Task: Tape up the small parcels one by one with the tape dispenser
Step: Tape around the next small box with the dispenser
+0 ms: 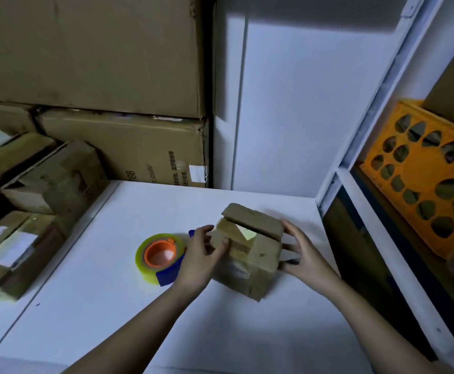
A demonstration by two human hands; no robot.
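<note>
A small brown cardboard parcel (pixel 250 251) sits on the white table (pixel 112 306), right of centre, its top flaps unsealed with a gap showing something pale yellow-green inside. The left hand (pixel 201 259) grips its left side, thumb curled onto a flap; the right hand (pixel 301 251) presses its right side with fingers spread nearly straight. Just left lies a roll of clear tape on an orange-cored blue dispenser (pixel 159 256), partly hidden by the left hand. The blurred brown cardboard boxes (pixel 45 184) at far left are hard to make out.
</note>
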